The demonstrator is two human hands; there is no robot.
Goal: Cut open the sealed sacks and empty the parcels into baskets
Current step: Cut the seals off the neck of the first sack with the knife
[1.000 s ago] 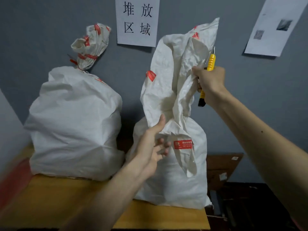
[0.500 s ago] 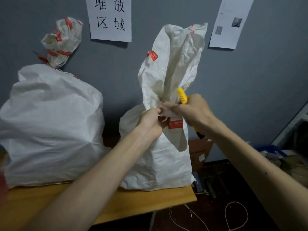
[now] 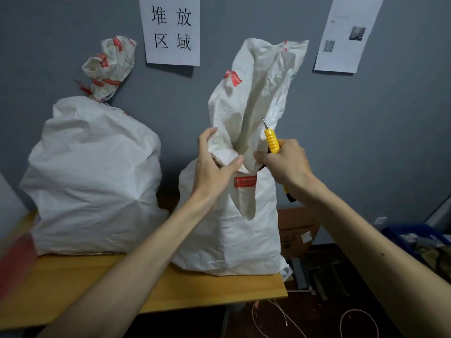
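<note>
Two white woven sacks stand on a wooden table. The right sack has its loose top standing up and a red label on its front. My left hand grips the sack's neck from the left, thumb across the front. My right hand holds a yellow utility knife with its blade out and pointing up, and its fingers touch the neck from the right. The left sack is tied shut with red tape at its top.
A grey wall with two paper sheets rises behind the sacks. A cardboard box stands on the floor behind the table's right end. A blue basket with items sits at far right. Cords lie on the dark floor.
Both hands came to the right sack's neck from apart. My left hand now wraps the neck higher up. The knife went from raised beside the sack's top down to the neck.
</note>
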